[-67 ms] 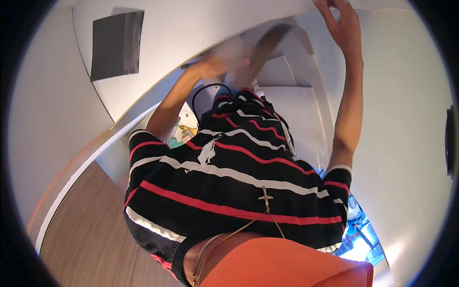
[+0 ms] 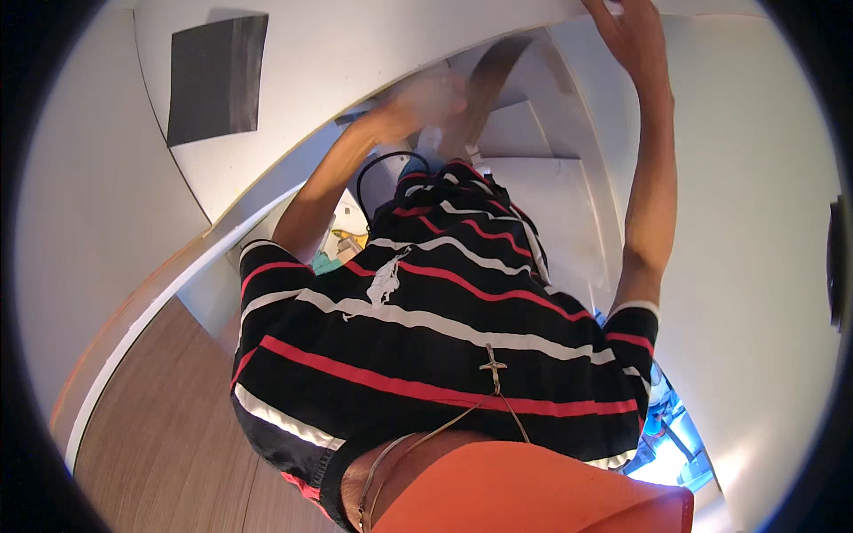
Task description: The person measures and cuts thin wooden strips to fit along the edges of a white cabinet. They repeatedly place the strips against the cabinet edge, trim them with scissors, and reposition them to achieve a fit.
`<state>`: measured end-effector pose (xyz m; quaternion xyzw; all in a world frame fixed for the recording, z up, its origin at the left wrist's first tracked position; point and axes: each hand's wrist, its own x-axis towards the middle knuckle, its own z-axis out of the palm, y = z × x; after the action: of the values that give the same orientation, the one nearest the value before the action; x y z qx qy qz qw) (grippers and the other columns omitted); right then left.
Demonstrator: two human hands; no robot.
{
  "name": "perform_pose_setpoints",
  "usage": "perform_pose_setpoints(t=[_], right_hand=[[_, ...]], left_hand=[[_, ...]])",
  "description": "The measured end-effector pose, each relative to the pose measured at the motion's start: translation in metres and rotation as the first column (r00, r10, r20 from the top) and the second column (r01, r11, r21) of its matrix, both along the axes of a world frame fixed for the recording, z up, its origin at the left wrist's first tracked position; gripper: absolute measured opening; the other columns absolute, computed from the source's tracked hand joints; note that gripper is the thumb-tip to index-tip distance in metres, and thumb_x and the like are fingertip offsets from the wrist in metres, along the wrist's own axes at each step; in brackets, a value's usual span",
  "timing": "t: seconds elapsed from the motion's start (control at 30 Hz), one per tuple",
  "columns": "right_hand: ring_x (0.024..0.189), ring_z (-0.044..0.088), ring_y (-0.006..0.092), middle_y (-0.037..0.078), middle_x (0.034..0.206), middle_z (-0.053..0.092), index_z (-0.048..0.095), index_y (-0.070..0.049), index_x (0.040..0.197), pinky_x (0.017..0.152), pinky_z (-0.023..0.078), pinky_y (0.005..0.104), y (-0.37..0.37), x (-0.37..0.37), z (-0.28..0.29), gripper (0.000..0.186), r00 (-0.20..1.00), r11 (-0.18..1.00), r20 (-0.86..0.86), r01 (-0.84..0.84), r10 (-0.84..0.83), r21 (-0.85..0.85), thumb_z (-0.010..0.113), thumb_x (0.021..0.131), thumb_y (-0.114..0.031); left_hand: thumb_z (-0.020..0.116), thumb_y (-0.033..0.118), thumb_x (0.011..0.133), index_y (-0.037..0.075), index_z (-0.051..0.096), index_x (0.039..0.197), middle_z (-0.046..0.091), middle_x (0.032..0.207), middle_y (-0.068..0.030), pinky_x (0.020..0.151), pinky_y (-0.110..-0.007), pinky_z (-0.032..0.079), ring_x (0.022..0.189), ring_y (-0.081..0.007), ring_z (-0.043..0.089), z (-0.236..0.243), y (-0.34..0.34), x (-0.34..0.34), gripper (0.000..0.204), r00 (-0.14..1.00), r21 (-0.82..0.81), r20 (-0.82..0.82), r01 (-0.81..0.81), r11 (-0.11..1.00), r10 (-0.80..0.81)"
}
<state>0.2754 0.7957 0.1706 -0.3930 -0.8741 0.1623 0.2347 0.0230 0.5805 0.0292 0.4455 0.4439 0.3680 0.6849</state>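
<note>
My left hand (image 2: 418, 105) reaches under the curved lower edge of a white panel (image 2: 373, 40), beside a brown wood-look strip (image 2: 491, 82). Motion smears its fingers, so their shape and anything in them are unclear. My right hand (image 2: 638, 44) is raised to the upper right, by the panel's lower edge. Its thumb and fingers bend inward, and the top of the picture cuts off their tips. A small bright white patch shows between them, too little to name.
A dark grey rectangle (image 2: 218, 82) is on the white panel at the upper left. A pale wall (image 2: 746, 222) rises close on the right. Below left is a wood-grain surface (image 2: 169, 417) behind a white curved edge. A black cable (image 2: 362, 182) loops near my left forearm.
My right hand has shifted slightly upward, more of its fingers leaving the picture. My left hand has moved a little up, still blurred.
</note>
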Motion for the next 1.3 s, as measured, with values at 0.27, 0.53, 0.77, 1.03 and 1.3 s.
perform_pose_setpoints(t=[0.27, 0.53, 0.77, 1.03, 1.3], right_hand=[[0.084, 0.068, 0.0376, 0.022, 0.090, 0.071, 0.073, 0.002, 0.088, 0.076, 0.054, 0.0452, 0.046, -0.081, 0.017, 0.042, 0.953, 0.989, 0.295, -0.101, 0.066, 0.105, 0.078, 0.081, -0.039], [0.093, 0.071, 0.0316, 0.020, 0.108, 0.074, 0.073, 0.000, 0.115, 0.084, 0.057, 0.0475, 0.037, 0.027, 0.020, 0.055, 0.968, 0.896, -0.250, -0.087, -0.027, -0.435, 0.070, 0.091, -0.050], [0.111, 0.065, 0.0249, 0.020, 0.136, 0.061, 0.060, 0.003, 0.131, 0.095, 0.053, 0.0415, -0.138, 0.189, -0.110, 0.050, 0.440, 0.594, -0.613, -0.200, -0.656, -0.779, 0.068, 0.097, -0.032], [0.105, 0.068, 0.0233, 0.012, 0.133, 0.059, 0.061, -0.007, 0.120, 0.095, 0.057, 0.0439, -0.272, 0.129, -0.164, 0.028, -0.008, 0.570, -0.588, -0.254, -0.809, -0.781, 0.072, 0.095, -0.012], [0.095, 0.071, 0.0202, 0.011, 0.101, 0.070, 0.053, -0.002, 0.122, 0.083, 0.057, 0.0314, -0.268, 0.120, -0.138, 0.041, -0.155, 0.590, -0.585, 0.014, -0.796, -0.807, 0.077, 0.089, -0.009]], left_hand=[[0.062, 0.028, 0.105, 0.008, 0.055, 0.121, 0.057, 0.098, 0.0023, 0.076, -0.028, 0.056, 0.086, -0.0072, 0.057, 0.016, 0.013, 0.039, 0.027, 0.981, 0.069, 0.056, -0.190, 0.979, 0.186], [0.059, 0.020, 0.105, 0.007, 0.049, 0.108, 0.053, 0.091, 0.0005, 0.073, -0.028, 0.056, 0.082, -0.0091, 0.058, 0.005, 0.043, 0.077, 0.017, 0.979, 0.131, 0.063, -0.199, 0.971, 0.192], [0.057, 0.018, 0.106, 0.007, 0.050, 0.113, 0.055, 0.096, 0.0000, 0.071, -0.027, 0.058, 0.083, -0.0087, 0.061, 0.022, 0.058, 0.109, 0.014, 0.981, 0.066, 0.112, -0.168, 0.984, 0.160], [0.064, 0.023, 0.104, 0.004, 0.055, 0.122, 0.065, 0.107, -0.0049, 0.079, -0.030, 0.057, 0.091, -0.0119, 0.065, 0.031, 0.072, 0.175, 0.027, 0.994, 0.168, -0.003, 0.110, 0.980, -0.111], [0.056, 0.014, 0.106, 0.006, 0.053, 0.113, 0.060, 0.099, -0.0009, 0.068, -0.022, 0.054, 0.083, -0.0061, 0.062, 0.033, 0.061, 0.228, 0.011, 0.964, 0.175, -0.076, 0.264, 0.949, -0.255]])
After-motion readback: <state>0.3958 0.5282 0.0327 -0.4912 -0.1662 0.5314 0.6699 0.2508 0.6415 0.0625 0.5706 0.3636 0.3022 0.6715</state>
